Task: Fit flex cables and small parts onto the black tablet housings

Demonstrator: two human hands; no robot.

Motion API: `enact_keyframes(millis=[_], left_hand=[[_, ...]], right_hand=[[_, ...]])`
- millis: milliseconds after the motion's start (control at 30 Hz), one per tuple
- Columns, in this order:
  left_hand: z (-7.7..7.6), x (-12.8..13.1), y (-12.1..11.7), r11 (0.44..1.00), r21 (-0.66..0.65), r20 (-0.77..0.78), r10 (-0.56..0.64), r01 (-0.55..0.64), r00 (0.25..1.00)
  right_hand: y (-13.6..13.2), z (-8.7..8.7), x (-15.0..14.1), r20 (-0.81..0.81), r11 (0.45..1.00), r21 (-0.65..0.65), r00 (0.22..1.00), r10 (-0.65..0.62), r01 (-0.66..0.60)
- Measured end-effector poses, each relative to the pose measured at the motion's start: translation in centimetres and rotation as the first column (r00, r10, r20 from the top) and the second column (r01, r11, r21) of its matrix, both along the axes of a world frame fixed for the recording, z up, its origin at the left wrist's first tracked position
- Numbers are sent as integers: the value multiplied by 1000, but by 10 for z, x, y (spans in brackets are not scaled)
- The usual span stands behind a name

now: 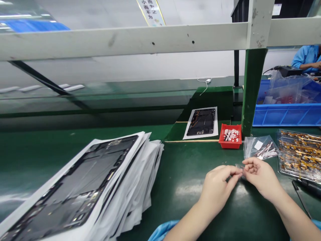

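My left hand [220, 182] and my right hand [260, 174] meet over the green bench, fingertips pinched close together. Between them shows a small piece of clear plastic [238, 166], partly covered by the fingers; its exact kind is hard to make out. Just beyond my right hand lies a clear zip bag [262, 147] with thin strips and a white square inside. A red bin [230, 136] holding small white pieces stands behind the hands. At the left is a tall stack of dark tablet housings [100, 170] interleaved with white sheets.
One housing [202, 122] lies on a white sheet at the back. To the right are a clear tray [301, 154] of orange flex cables, tweezers [301, 197] and a blue crate [287, 113] of plastic bags. A green post [253, 90] rises behind the bin. Another person [304, 60] sits far right.
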State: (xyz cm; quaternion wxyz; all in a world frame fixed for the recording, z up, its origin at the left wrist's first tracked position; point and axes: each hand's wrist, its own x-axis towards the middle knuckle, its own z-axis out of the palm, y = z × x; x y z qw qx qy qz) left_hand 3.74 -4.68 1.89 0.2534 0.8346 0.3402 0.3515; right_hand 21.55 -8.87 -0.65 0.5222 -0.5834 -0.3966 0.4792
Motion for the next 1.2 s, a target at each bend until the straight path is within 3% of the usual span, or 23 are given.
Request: enact_keyframes(millis=[167, 500, 833, 1000, 1100, 1200], left_hand=[[-8, 8, -2, 978, 210, -217, 67, -21, 974], [-14, 11, -2, 959, 264, -225, 167, -104, 960], [-16, 8, -4, 946, 308, -215, 177, -105, 961], [-16, -6, 1, 977, 211, -157, 70, -36, 985], [-22, -20, 18, 977, 140, -164, 185, -163, 969], [-33, -31, 39, 973, 111, -256, 223, -200, 941]], right_hand=[[-2, 2, -3, 30, 999, 35, 999, -21, 20], [-6, 9, -5, 29, 999, 44, 1000, 12, -13], [-9, 8, -4, 116, 999, 44, 993, -27, 22], [-10, 6, 1, 211, 996, 49, 973, -90, 81], [-11, 9, 5, 259, 990, 62, 956, -138, 127], [-12, 13, 7, 288, 980, 87, 937, -197, 179]])
